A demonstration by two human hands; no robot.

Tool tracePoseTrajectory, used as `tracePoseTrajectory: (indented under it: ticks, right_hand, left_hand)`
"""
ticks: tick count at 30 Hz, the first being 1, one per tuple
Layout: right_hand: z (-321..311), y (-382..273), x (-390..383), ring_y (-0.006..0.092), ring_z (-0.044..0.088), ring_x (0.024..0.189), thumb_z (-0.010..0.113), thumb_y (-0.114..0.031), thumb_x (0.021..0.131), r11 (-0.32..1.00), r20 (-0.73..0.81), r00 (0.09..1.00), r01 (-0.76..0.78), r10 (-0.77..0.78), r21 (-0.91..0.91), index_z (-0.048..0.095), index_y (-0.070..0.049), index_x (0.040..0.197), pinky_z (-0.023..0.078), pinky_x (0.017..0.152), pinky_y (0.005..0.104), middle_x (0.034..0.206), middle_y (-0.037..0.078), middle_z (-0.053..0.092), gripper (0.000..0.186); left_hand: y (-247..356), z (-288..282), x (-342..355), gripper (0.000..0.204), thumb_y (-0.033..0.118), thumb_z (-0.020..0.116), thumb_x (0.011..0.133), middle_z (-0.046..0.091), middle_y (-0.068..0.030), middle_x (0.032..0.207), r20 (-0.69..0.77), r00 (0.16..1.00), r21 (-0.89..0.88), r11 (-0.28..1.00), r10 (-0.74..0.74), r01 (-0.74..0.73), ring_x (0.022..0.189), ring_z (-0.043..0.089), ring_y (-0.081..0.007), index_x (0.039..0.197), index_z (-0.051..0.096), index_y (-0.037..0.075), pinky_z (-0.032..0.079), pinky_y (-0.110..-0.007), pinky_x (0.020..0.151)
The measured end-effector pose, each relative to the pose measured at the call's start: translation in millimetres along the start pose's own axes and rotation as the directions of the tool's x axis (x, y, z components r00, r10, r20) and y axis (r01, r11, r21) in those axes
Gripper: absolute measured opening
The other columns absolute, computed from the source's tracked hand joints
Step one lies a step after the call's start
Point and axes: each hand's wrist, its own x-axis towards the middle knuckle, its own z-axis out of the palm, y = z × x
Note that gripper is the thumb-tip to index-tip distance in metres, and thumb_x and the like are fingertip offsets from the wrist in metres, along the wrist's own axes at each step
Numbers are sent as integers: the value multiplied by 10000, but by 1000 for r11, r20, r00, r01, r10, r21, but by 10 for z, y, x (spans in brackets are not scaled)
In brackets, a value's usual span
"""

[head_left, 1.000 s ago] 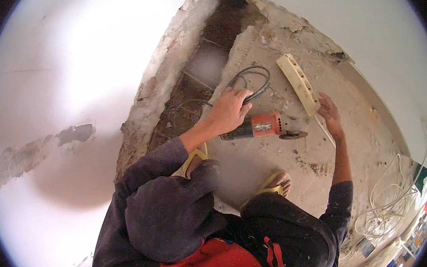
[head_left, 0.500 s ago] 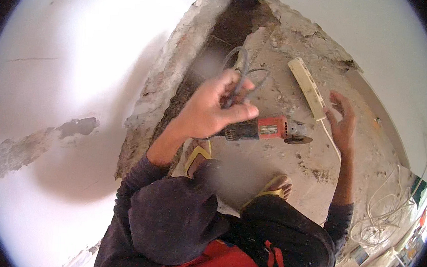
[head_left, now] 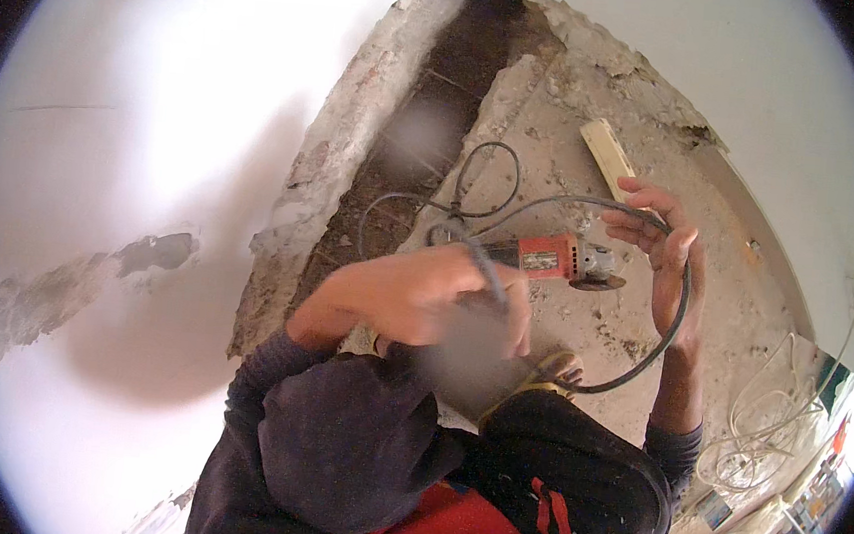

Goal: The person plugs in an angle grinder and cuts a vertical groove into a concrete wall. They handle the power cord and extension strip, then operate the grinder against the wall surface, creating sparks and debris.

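A dark grey power cord [head_left: 573,200] loops above an angle grinder [head_left: 544,257] with a red and black body and a disc at its right end. The grinder lies on the rubble-strewn floor. My right hand [head_left: 664,254] has its fingers curled round the cord, which bends down past the wrist toward my right foot. My left hand [head_left: 425,292], slightly blurred, is closed low in front of me. A stretch of cord runs over its fingers, and a grey smudge partly hides the fingertips. Just beyond my right hand lies a cream power strip [head_left: 606,153], partly covered by the fingers.
A dug trench [head_left: 440,97] with broken edges runs along the white wall [head_left: 189,98] on the left. My right foot [head_left: 562,366] is in a yellow sandal. Coiled white cable [head_left: 754,443] lies at the right, near assorted items by the lower right edge.
My left hand has dropped toward my lap, and the bunched cord has spread into wider loops. My right hand, bare before, now has the cord in its fingers.
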Motion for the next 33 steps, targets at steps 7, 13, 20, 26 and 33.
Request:
tracePoseTrajectory:
  ticks: [7, 13, 20, 26, 33]
  right_hand:
    - [-107, -60, -249, 336, 590, 1080, 292, -662, 938, 990, 69, 988, 137, -138, 12, 546, 24, 1165, 465, 945, 471, 1184, 217, 562, 766]
    - [-10, -169, -531, 400, 644, 954, 347, -631, 940, 832, 279, 950, -39, -141, 553, 547, 31, 1145, 524, 836, 523, 1049, 255, 619, 721]
    - [140, -474, -538, 403, 598, 1096, 687, -307, 866, 973, 752, 646, -60, -133, 224, 584, 69, 1178, 491, 912, 484, 1149, 255, 619, 500]
    - [-42, -406, -809, 313, 649, 1004, 699, -175, 850, 961, 557, 807, -45, 196, -274, 619, 9, 1153, 515, 880, 381, 1125, 180, 639, 363]
    - [-297, -256, -1000, 281, 651, 1011, 615, -313, 920, 679, 90, 697, -648, 711, -347, 586, 43, 1148, 523, 879, 382, 1068, 151, 647, 424]
  left_hand:
    - [131, -170, -1032, 366, 181, 471, 992, 626, -215, 1190, -154, 987, -227, 970, 54, -89, 1104, 614, -253, 1246, 543, -72, 494, -354, 938]
    - [-490, -482, -896, 449, 312, 542, 964, 668, -209, 1089, -717, 696, -15, 1000, -30, 27, 1012, 645, -285, 1257, 549, -28, 518, -357, 866]
    - [-1909, -766, 266, 481, 376, 651, 883, 636, -213, 1087, -829, 548, 510, 545, 106, 665, 1015, 624, -354, 1155, 580, -14, 473, -432, 905]
    - [-2142, -708, 395, 415, 307, 621, 870, 592, -218, 1114, -850, 510, 487, 559, 129, 671, 1037, 580, -380, 1134, 553, -5, 445, -500, 862]
    - [-2309, -735, 528, 214, 132, 629, 798, 578, -195, 933, -869, 413, 494, 439, 273, 750, 800, 604, -404, 971, 568, 23, 467, -544, 731]
